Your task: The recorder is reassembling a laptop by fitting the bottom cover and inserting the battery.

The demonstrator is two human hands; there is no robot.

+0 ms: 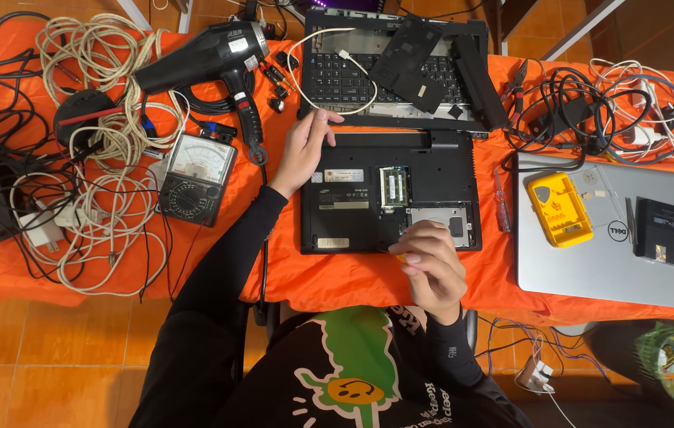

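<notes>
Two laptops lie on the orange-covered table [218, 230]. Largest is the closed silver laptop [590, 261] at the right, which carries a yellow screwdriver-bit case [560, 210] and a small black rectangular drive [662, 231]. Next in size is the black laptop base [353, 210], turned underside up in the middle of the table with its bottom cover off, so that a green memory module [393, 187] and an empty metal drive bay [440, 215] show. Just behind it, touching its far edge, lies a second black laptop shell with a keyboard [337, 75]; a white cable [329, 95] loops over the keys and loose black cover plates [408, 63] rest on it.

At the far left of the table is a black heat gun [210, 59], with heaps of pale coiled cables [107, 190] and black leads around it. An analogue multimeter [194, 178] lies just left of the open laptop base. A tangle of black and white chargers and cords [590, 111] fills the far right corner, and a red-handled screwdriver [500, 198] lies between the two laptops.

The left hand [303, 150] rests flat with its fingers spread loosely on the far left corner of the laptop base, holding nothing. The right hand [430, 265] sits at the near edge of the base, fingers curled narrow around a small orange-tipped tool [405, 257], most of which is hidden in the fist.
</notes>
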